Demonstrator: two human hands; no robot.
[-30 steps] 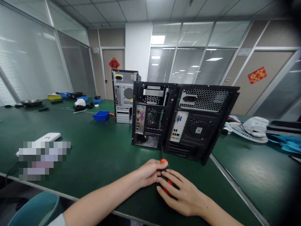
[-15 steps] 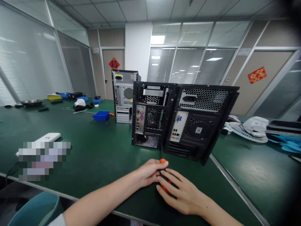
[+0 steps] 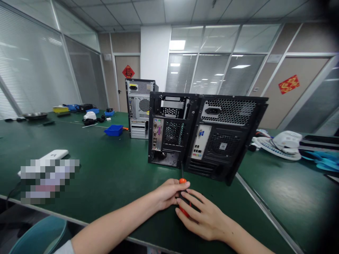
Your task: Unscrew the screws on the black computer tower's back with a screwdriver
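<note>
A screwdriver (image 3: pixel 182 181) with an orange and black handle points away from me, its thin shaft reaching the lower right corner of a black computer case (image 3: pixel 185 141). Around the front of the handle, my left hand (image 3: pixel 171 193) is closed with its thumb on top. My right hand (image 3: pixel 200 215) wraps its fingers over the rear of the handle. Whether the tip sits in a screw is too small to tell. A second black computer case (image 3: pixel 224 145) stands against the first on the right, its back panel facing me.
Behind the two cases stands a third computer tower (image 3: pixel 140 109). A blue bin (image 3: pixel 113 130) lies left of it on the green table (image 3: pixel 111 176). A white fan part (image 3: pixel 287 143) and blue fan blades (image 3: pixel 321 160) are at the right. A teal bucket (image 3: pixel 39 236) is below the table edge.
Almost nothing differs. Both hands stay on the screwdriver, and the cases stand where they were; the view has shifted very slightly.
</note>
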